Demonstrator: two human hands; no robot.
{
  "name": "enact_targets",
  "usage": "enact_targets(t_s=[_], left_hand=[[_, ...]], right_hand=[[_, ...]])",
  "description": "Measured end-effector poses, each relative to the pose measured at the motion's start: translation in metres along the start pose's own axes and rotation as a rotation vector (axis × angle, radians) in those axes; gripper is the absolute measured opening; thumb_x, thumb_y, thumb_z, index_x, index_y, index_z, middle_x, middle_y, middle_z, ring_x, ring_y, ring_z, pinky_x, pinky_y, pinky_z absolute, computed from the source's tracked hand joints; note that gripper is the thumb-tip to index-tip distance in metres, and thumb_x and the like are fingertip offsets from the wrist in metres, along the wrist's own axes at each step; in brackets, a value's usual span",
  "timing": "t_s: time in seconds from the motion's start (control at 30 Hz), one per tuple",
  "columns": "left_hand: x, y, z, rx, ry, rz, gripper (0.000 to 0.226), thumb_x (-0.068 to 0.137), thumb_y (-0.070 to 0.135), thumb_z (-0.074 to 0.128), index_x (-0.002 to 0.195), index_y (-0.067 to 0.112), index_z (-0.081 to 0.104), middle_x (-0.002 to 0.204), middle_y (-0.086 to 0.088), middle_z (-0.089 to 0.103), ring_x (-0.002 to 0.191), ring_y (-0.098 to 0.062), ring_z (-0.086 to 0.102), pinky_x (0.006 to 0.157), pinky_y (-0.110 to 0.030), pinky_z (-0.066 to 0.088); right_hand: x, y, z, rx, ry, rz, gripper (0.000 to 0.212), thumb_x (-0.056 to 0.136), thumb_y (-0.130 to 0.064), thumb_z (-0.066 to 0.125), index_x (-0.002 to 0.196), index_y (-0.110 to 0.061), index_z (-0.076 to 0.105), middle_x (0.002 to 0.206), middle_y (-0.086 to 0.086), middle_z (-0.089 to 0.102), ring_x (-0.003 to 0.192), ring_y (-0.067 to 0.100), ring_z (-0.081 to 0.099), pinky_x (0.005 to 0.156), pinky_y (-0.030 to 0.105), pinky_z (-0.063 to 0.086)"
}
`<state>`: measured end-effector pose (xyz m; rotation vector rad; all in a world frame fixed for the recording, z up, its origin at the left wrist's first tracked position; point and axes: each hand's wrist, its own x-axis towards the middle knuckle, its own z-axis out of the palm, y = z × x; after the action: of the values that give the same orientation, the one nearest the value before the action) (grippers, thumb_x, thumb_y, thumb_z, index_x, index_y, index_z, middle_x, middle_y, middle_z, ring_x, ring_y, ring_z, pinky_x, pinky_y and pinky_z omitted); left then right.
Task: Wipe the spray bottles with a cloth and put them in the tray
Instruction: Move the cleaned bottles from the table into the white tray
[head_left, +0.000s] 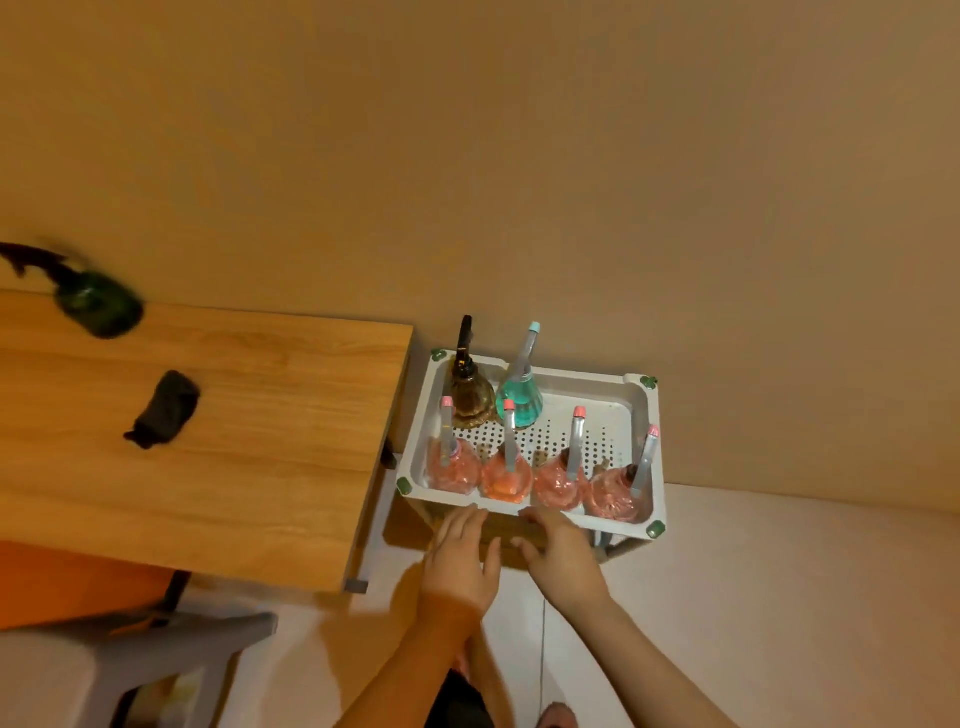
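Nearest the lens, two bare forearms reaching forward and down. Left hand (460, 558) with fingers straight and spread, holding nothing, fingertips just short of the near rim of the tray (641, 410). Right hand (558, 553) beside it, fingers loosely bent, also holding nothing, close to the same rim; whether either hand touches the rim cannot be told.

White perforated tray standing on a low frame beside the wooden table (249, 457), against the wall. Inside, along the near side, a row of four pink spray bottles (506, 480), upright, packed side by side. Behind them, toward the wall, a brown spray bottle (470, 397) at the left and a teal spray bottle (519, 402) just beside it.

On the table, a dark crumpled cloth (166, 408), well apart from the tray. Farther back at the table's left edge, a blurred green spray bottle (98, 306) with a dark trigger head.

Grey stool (145, 654) at lower left, partly under the table.
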<state>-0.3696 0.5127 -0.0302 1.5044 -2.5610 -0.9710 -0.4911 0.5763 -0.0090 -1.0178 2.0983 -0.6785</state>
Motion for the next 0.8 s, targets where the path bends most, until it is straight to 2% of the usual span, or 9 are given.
enact_targets(t_s=[0.13, 0.27, 0.4, 0.57, 0.7, 0.8], left_hand=[[0.006, -0.041, -0.052, 0.081, 0.129, -0.042, 0.051, 0.101, 0.037, 0.036, 0.150, 0.023, 0.027, 0.159, 0.004, 0.020, 0.147, -0.012, 0.010, 0.120, -0.030, 0.014], [0.024, -0.088, -0.104, 0.087, 0.166, -0.101, 0.053, 0.102, 0.037, 0.032, 0.151, 0.023, 0.020, 0.160, 0.003, 0.015, 0.148, -0.015, 0.005, 0.121, -0.035, 0.008], [0.058, -0.149, -0.161, 0.145, 0.156, -0.100, 0.055, 0.103, 0.037, 0.028, 0.153, 0.020, 0.014, 0.162, 0.001, 0.007, 0.148, -0.015, -0.001, 0.121, -0.035, 0.000], [0.104, -0.244, -0.238, 0.235, 0.158, -0.094, 0.058, 0.103, 0.043, 0.023, 0.154, 0.018, 0.010, 0.162, -0.002, 0.001, 0.149, -0.017, -0.006, 0.118, -0.034, -0.009], [0.129, -0.317, -0.290, 0.287, 0.171, -0.126, 0.061, 0.101, 0.047, 0.018, 0.154, 0.016, 0.011, 0.162, -0.005, 0.003, 0.149, -0.021, -0.003, 0.117, -0.036, -0.009], [0.146, -0.364, -0.317, 0.278, 0.255, -0.125, 0.079, 0.088, 0.052, 0.003, 0.149, 0.010, 0.028, 0.157, -0.009, 0.022, 0.147, -0.027, 0.017, 0.118, -0.041, 0.005]], right_hand=[[0.013, -0.061, 0.027, -0.032, -0.021, -0.170, 0.042, 0.089, -0.021, 0.059, 0.130, -0.017, 0.051, 0.129, -0.002, 0.055, 0.119, 0.012, 0.049, 0.094, 0.014, 0.032], [0.044, -0.131, 0.062, -0.090, -0.005, -0.313, 0.041, 0.090, -0.024, 0.059, 0.130, -0.017, 0.051, 0.128, -0.001, 0.055, 0.118, 0.012, 0.049, 0.095, 0.017, 0.033], [0.091, -0.201, 0.109, -0.149, 0.028, -0.335, 0.044, 0.092, -0.025, 0.055, 0.134, -0.016, 0.045, 0.136, -0.001, 0.049, 0.122, 0.013, 0.045, 0.094, 0.012, 0.027], [0.148, -0.275, 0.181, -0.201, 0.034, -0.265, 0.047, 0.093, -0.027, 0.053, 0.136, -0.012, 0.043, 0.141, 0.005, 0.043, 0.132, 0.017, 0.036, 0.105, 0.020, 0.026], [0.182, -0.335, 0.222, -0.244, -0.002, -0.256, 0.051, 0.095, -0.034, 0.048, 0.141, -0.013, 0.037, 0.146, 0.003, 0.037, 0.136, 0.016, 0.029, 0.108, 0.023, 0.023], [0.207, -0.376, 0.242, -0.267, -0.031, -0.284, 0.051, 0.096, -0.035, 0.047, 0.142, -0.014, 0.034, 0.148, 0.002, 0.035, 0.137, 0.015, 0.027, 0.109, 0.024, 0.022]])
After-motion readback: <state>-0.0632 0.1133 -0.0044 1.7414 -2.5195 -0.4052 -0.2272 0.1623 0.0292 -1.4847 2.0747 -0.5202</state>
